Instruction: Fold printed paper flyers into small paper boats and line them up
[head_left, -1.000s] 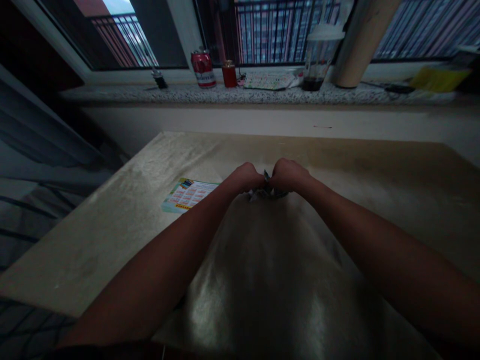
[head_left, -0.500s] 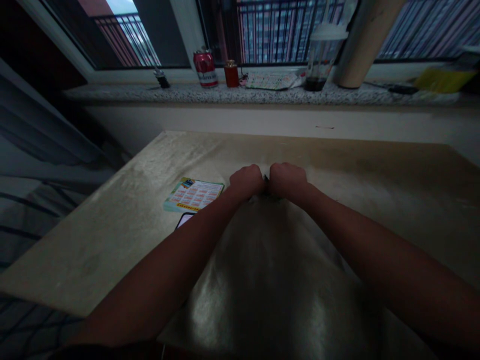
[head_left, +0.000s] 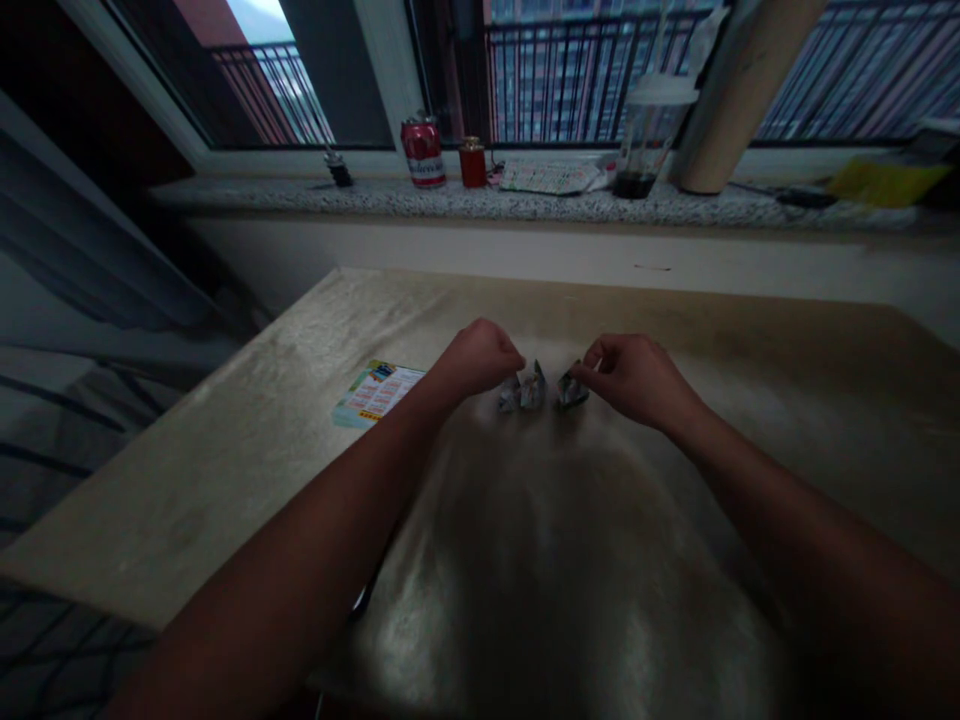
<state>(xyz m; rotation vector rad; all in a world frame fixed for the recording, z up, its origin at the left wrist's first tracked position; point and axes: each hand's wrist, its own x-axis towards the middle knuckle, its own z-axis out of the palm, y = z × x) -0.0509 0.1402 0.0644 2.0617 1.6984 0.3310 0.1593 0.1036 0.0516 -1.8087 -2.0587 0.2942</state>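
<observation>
A small crumpled grey piece of folded paper (head_left: 534, 388) lies on the beige table (head_left: 247, 450), stretched between my two hands. My left hand (head_left: 480, 357) is closed in a pinch on the paper's left end. My right hand (head_left: 637, 378) pinches the right end with thumb and forefinger. Both forearms reach in from the bottom of the view. The paper's exact shape is hard to make out in the dim light.
A printed card (head_left: 373, 392) lies on the table left of my left arm. On the stone windowsill (head_left: 315, 195) stand a red can (head_left: 424, 152), a small red jar (head_left: 472, 163), a plastic cup (head_left: 646, 133), a cardboard tube (head_left: 731, 95) and papers.
My hands were pressed together over the paper; now they have drawn apart sideways, pulling the paper out between them so it shows.
</observation>
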